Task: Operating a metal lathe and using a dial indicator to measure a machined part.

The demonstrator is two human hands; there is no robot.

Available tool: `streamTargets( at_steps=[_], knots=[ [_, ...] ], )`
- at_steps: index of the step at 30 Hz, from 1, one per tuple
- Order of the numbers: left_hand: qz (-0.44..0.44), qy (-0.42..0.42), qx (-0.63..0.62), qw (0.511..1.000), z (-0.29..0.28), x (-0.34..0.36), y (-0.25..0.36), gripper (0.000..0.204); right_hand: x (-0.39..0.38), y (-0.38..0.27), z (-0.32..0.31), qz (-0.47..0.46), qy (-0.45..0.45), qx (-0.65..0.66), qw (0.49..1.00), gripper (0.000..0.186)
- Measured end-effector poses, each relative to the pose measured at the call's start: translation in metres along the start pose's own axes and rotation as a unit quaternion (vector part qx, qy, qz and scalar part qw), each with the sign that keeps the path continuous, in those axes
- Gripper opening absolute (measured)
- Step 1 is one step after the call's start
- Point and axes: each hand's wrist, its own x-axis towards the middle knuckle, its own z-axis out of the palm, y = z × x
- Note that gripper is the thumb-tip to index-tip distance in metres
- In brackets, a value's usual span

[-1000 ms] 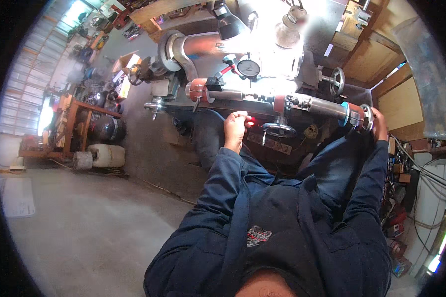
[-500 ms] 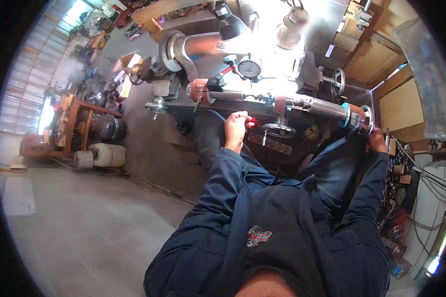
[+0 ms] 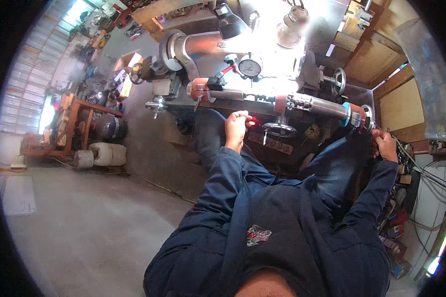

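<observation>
My left hand (image 3: 237,128) is closed in a pinch below the long steel shaft (image 3: 319,105); what it holds is unclear, and small red lights glow beside it. My right hand (image 3: 383,143) has curled fingers at the lower right of the steel wheel (image 3: 367,116) on the shaft's right end; its exact grip is hidden. The shaft passes through red-brown mounts (image 3: 199,89), one with a blue ring at the right. A dial indicator (image 3: 249,68) on a red-jointed arm sits above it, and a handwheel (image 3: 280,129) with a handle hangs below.
A large cylindrical machine body (image 3: 203,45) and a black lamp (image 3: 228,22) stand behind. Another handwheel (image 3: 338,81) is at right, near wooden panels (image 3: 399,104). A wooden-framed bench (image 3: 77,126) with jugs (image 3: 109,154) stands left; cables and tools crowd the right side.
My right hand has moved down from the wheel's upper right side to its lower right, and slightly outward. My left hand stays in the same place.
</observation>
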Motion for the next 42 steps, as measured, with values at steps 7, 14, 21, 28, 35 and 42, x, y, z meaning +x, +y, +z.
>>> streamTargets(
  at_steps=[7, 14, 21, 28, 35, 42],
  knots=[
    [-0.002, -0.007, -0.007, 1.0, 0.002, 0.0, 0.001, 0.008, 0.025, 0.022, -0.01, 0.064, 0.012, -0.078, 0.995, 0.025],
    [-0.007, -0.009, -0.013, 1.0, -0.001, 0.002, -0.003, 0.008, 0.072, 0.038, -0.002, -0.046, -0.018, -0.151, 0.987, 0.022],
    [-0.008, -0.007, -0.007, 1.0, 0.0, 0.003, -0.004, 0.008, 0.097, 0.031, 0.006, -0.196, 0.022, -0.031, 0.98, 0.026],
    [-0.015, -0.007, -0.006, 1.0, 0.001, 0.004, -0.003, 0.009, 0.095, 0.008, 0.002, -0.17, 0.104, -0.064, 0.978, 0.032],
    [-0.02, 0.0, -0.003, 1.0, 0.002, 0.004, -0.002, 0.009, 0.043, -0.034, 0.011, -0.121, 0.12, -0.044, 0.984, 0.031],
    [-0.016, 0.001, 0.003, 1.0, 0.003, 0.001, 0.0, 0.009, 0.004, -0.035, 0.007, -0.056, 0.062, -0.054, 0.995, 0.028]
  ],
)
